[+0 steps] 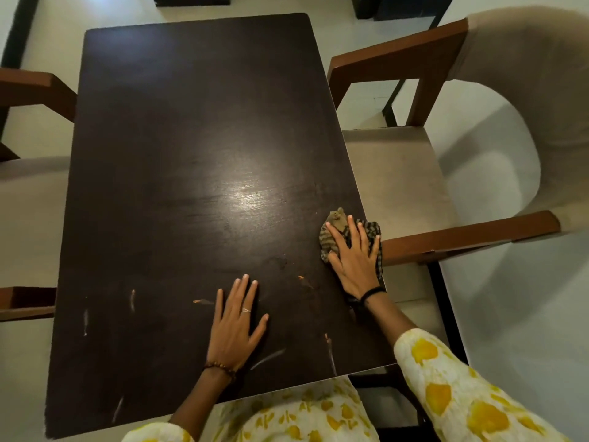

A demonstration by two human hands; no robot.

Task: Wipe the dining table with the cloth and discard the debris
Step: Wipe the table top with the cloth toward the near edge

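Observation:
The dark brown dining table (178, 148) fills the middle of the head view. A crumpled striped cloth (333, 231) lies at the table's right edge, partly hanging over it. My right hand (353, 260) presses flat on the cloth with fingers spread. My left hand (237, 323) rests flat on the bare tabletop near the front, fingers apart, holding nothing. Several pale and orange smears and scratch-like marks, such as an orange streak (202, 302), show on the near part of the table.
A wooden armchair with a beige seat (392, 173) stands close against the table's right side, its armrest (471, 234) just beyond the cloth. Another chair's armrest (35, 87) is at the left. Pale floor surrounds the table.

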